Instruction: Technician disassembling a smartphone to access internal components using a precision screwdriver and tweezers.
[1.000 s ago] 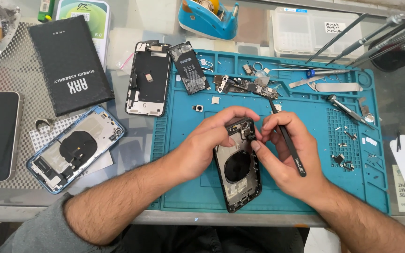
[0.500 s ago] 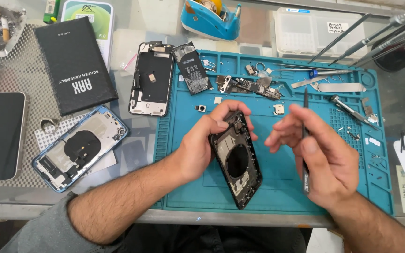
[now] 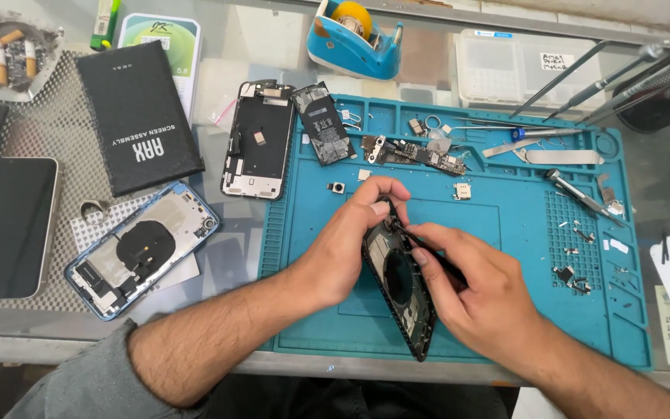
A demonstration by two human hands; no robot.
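Blue repair mat [image 3: 521,256] on a glass bench, both hands on an opened phone shell [image 3: 398,289]
Left hand [image 3: 350,240] clasps the shell's top edge, tilting it; right hand [image 3: 478,299] pinches a thin black tool [image 3: 436,260] against its upper corner. Black flat box [image 3: 137,116] with white lettering lies far left, white-green packet [image 3: 166,37] behind it, blue tape dispenser [image 3: 354,35] at the back

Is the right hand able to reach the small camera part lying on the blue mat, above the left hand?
Probably not directly: the right hand holds a dark tool, and the left hand with the black phone frame lies between it and the camera part.
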